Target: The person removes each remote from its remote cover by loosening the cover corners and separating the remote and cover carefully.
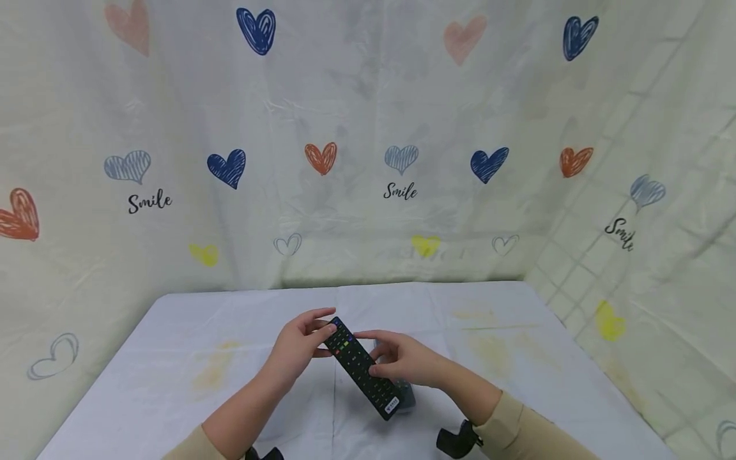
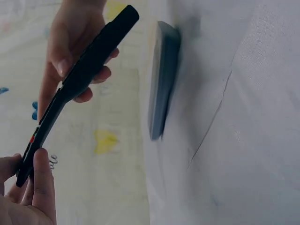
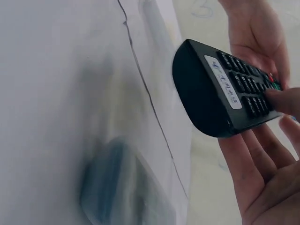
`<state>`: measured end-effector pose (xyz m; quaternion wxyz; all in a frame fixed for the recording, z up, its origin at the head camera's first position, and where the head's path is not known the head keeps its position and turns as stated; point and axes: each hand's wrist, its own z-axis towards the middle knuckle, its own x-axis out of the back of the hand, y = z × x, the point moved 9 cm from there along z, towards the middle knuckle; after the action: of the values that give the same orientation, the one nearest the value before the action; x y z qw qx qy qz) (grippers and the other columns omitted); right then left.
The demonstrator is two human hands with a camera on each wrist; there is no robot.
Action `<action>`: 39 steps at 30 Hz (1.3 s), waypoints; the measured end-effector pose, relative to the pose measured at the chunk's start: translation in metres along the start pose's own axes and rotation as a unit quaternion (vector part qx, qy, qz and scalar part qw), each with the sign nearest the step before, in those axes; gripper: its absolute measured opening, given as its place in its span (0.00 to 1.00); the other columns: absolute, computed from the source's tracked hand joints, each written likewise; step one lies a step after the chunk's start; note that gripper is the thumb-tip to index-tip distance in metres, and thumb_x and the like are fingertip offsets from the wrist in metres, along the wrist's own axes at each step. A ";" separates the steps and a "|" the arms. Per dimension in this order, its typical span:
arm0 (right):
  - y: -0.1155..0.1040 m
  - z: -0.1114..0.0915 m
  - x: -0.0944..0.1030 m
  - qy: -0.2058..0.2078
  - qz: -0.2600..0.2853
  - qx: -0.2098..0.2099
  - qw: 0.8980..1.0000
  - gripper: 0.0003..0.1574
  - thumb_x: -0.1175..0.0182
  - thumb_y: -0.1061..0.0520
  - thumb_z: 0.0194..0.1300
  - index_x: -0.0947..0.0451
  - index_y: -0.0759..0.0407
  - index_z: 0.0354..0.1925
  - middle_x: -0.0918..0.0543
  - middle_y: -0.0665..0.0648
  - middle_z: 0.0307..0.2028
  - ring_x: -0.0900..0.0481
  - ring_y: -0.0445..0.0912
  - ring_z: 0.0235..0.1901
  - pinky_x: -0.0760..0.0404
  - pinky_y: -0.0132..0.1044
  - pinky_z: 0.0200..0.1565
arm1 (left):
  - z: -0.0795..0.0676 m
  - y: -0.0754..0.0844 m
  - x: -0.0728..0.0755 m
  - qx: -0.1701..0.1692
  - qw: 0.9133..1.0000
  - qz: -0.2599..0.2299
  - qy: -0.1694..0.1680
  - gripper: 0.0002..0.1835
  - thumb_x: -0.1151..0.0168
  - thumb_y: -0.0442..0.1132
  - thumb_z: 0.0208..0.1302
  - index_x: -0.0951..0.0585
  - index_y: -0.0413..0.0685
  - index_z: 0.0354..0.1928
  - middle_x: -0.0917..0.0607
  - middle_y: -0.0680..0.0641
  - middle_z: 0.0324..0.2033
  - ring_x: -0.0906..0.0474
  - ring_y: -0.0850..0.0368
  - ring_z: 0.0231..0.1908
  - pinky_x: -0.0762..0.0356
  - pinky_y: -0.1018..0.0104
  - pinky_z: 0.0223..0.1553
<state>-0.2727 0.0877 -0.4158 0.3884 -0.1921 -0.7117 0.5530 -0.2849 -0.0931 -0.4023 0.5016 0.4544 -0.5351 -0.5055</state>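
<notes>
Behind everything, a pale curtain [image 1: 356, 96] printed with hearts [image 1: 227, 167]. In front, a white-clothed table [image 1: 172, 358] with yellowish stains. Above it, tan sleeves [image 1: 526, 428], then bare hands: left hand [image 1: 293, 348] pinching the far, coloured-button end of a black remote [image 1: 358, 364], right hand [image 1: 411, 359] gripping farther down its length, thumb over the buttons. Held tilted, clear of the tabletop. Below, on the cloth, a grey-blue object [image 2: 164, 79], partly hidden in the head view behind remote and right hand; too blurred to name. In count: one curtain, one table, two sleeves, two hands, one black remote, one grey-blue object, two black wrist cameras [image 1: 458, 439], one white label [image 1: 392, 406].
</notes>
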 end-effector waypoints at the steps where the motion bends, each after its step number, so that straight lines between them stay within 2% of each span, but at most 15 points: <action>1: 0.000 0.001 0.000 0.008 0.004 0.004 1.000 0.39 0.35 0.62 0.65 0.33 0.43 0.71 0.15 0.56 0.41 0.14 0.49 0.39 0.15 0.43 0.39 | 0.002 0.000 -0.001 -0.001 1.000 -0.005 0.006 0.23 0.34 0.43 0.67 0.22 0.52 0.63 0.16 0.42 0.47 0.16 0.51 0.41 0.14 0.57 0.40; 4: 0.001 0.003 0.002 0.041 0.016 0.004 0.999 0.42 0.35 0.62 0.65 0.36 0.44 0.73 0.16 0.56 0.41 0.14 0.49 0.38 0.15 0.43 0.36 | 0.005 0.001 -0.004 -0.005 0.999 -0.027 0.018 0.30 0.33 0.45 0.66 0.29 0.55 0.69 0.19 0.40 0.54 0.15 0.51 0.43 0.15 0.56 0.41; 7: 0.001 0.004 0.008 0.090 0.015 0.005 0.996 0.43 0.35 0.62 0.65 0.38 0.42 0.73 0.17 0.57 0.41 0.15 0.48 0.36 0.16 0.42 0.33 | 0.004 0.002 -0.009 -0.012 0.999 -0.047 0.018 0.34 0.35 0.40 0.67 0.35 0.54 0.73 0.22 0.37 0.58 0.16 0.50 0.46 0.15 0.56 0.43; 10: -0.002 0.005 0.014 0.139 0.022 0.012 0.990 0.44 0.35 0.62 0.65 0.38 0.43 0.74 0.17 0.58 0.43 0.16 0.48 0.37 0.15 0.43 0.32 | 0.001 0.003 -0.014 -0.019 0.999 -0.049 0.010 0.34 0.37 0.34 0.68 0.36 0.53 0.74 0.21 0.36 0.57 0.15 0.50 0.45 0.15 0.56 0.43; 13: 0.000 0.005 0.015 0.170 0.052 0.013 0.984 0.45 0.34 0.61 0.64 0.39 0.42 0.74 0.17 0.59 0.44 0.15 0.49 0.39 0.14 0.45 0.34 | -0.002 0.003 -0.020 -0.023 0.999 -0.038 -0.003 0.35 0.37 0.33 0.67 0.35 0.55 0.73 0.19 0.38 0.54 0.15 0.50 0.45 0.15 0.56 0.43; 18: 0.004 0.008 0.009 0.180 0.105 0.006 0.978 0.47 0.33 0.60 0.64 0.41 0.41 0.75 0.16 0.59 0.45 0.14 0.50 0.41 0.13 0.48 0.36 | -0.004 0.001 -0.020 -0.018 1.000 -0.014 -0.002 0.35 0.36 0.34 0.67 0.35 0.62 0.73 0.18 0.41 0.53 0.16 0.52 0.45 0.15 0.57 0.41; 27: 0.002 0.013 0.001 0.189 0.093 -0.001 0.978 0.43 0.35 0.59 0.66 0.39 0.43 0.74 0.19 0.60 0.44 0.15 0.50 0.39 0.13 0.48 0.33 | -0.003 -0.005 -0.011 -0.003 1.000 0.014 0.008 0.36 0.36 0.33 0.66 0.34 0.63 0.73 0.17 0.41 0.51 0.15 0.52 0.43 0.14 0.58 0.39; 33: 0.007 0.020 -0.013 0.195 0.100 -0.034 0.975 0.44 0.35 0.63 0.65 0.39 0.45 0.74 0.20 0.61 0.42 0.16 0.49 0.37 0.13 0.49 0.31 | -0.002 -0.019 -0.002 0.017 0.999 0.034 0.000 0.35 0.37 0.32 0.67 0.34 0.57 0.74 0.18 0.40 0.51 0.15 0.52 0.40 0.14 0.59 0.38; 39: 0.028 0.025 -0.031 0.186 0.086 -0.086 0.975 0.47 0.35 0.65 0.63 0.40 0.46 0.75 0.21 0.59 0.40 0.15 0.48 0.34 0.13 0.47 0.29 | -0.005 -0.046 -0.002 0.064 0.996 0.058 -0.038 0.35 0.38 0.30 0.66 0.37 0.45 0.74 0.18 0.39 0.52 0.16 0.52 0.42 0.14 0.59 0.39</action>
<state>-0.2770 0.0589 -0.4549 0.4466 -0.3849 -0.6527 0.4758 -0.2812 -0.0953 -0.4480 0.4793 0.4341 -0.6102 -0.4577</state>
